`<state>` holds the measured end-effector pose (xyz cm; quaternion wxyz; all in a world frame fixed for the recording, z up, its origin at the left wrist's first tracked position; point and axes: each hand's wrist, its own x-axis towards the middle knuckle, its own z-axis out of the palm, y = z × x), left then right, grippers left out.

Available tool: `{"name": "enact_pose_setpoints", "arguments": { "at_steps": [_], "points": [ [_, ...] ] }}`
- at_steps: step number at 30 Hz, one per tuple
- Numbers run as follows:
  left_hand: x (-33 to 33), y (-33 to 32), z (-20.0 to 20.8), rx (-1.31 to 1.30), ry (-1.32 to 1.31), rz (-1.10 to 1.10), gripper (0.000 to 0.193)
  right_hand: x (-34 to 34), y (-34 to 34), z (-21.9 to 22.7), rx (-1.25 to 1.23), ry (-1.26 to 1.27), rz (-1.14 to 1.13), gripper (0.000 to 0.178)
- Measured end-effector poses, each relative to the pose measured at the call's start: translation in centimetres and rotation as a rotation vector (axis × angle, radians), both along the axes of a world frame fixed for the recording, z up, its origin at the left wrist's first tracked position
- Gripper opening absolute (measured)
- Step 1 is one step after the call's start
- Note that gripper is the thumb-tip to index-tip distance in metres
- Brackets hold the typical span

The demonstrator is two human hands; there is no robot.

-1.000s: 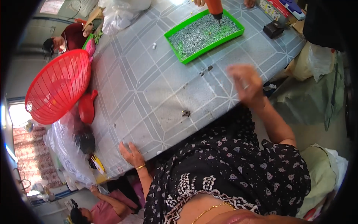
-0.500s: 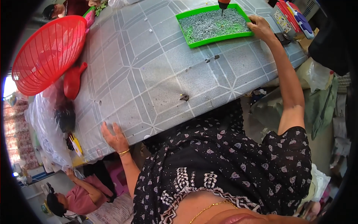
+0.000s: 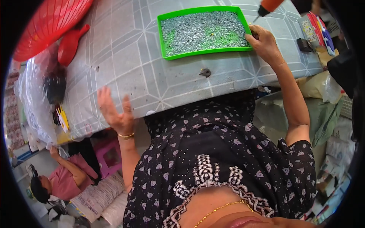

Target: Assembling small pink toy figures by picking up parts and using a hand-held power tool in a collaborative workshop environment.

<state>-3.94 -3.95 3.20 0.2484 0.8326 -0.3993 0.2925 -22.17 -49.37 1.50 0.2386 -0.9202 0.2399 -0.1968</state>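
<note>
Green shallow plastic tray (image 3: 204,57) of small silvery metal pieces lies at upper centre of the head view, on the grey tile-patterned table (image 3: 125,57). Right hand (image 3: 264,43) curls over its right rim, seemingly gripping it. Left hand (image 3: 114,112), fingers spread and empty, hovers at the table's near edge. Risk: a one-handed pull could tilt the tray and spill pieces.
</note>
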Motion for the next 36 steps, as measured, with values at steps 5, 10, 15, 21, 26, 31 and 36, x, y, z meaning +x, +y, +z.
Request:
{"name": "enact_pose_setpoints", "arguments": {
  "at_steps": [5,10,15,21,26,31,36],
  "points": [
    [-5.4,-6.4,2.4,0.061,0.121,-0.644,0.049,3.9,4.4,1.2,-0.002,-0.029,0.136,0.030],
    [-8.9,-13.7,0.9,0.337,-0.032,-1.132,0.027,7.3,6.8,1.3,-0.005,0.011,0.205,0.032],
    [-10.6,-17.9,-1.2,0.560,-0.301,-1.260,0.026,9.8,8.7,3.1,-0.404,-0.177,0.141,0.030],
    [-11.0,-19.2,-4.1,0.440,-0.229,-1.297,0.025,14.2,11.8,4.4,-0.068,-0.559,0.696,0.009],
    [-11.3,-19.1,-5.2,0.501,-0.253,-1.239,0.025,14.9,13.3,4.0,-0.194,-0.096,0.625,0.015],
    [-11.6,-19.1,-5.6,0.484,-0.282,-1.188,0.026,15.0,14.1,4.4,-0.292,-0.039,0.677,0.011],
    [-11.3,-19.2,-5.1,0.535,-0.272,-1.213,0.028,15.4,13.8,3.9,-0.418,0.032,0.675,0.013]
  ]
}}
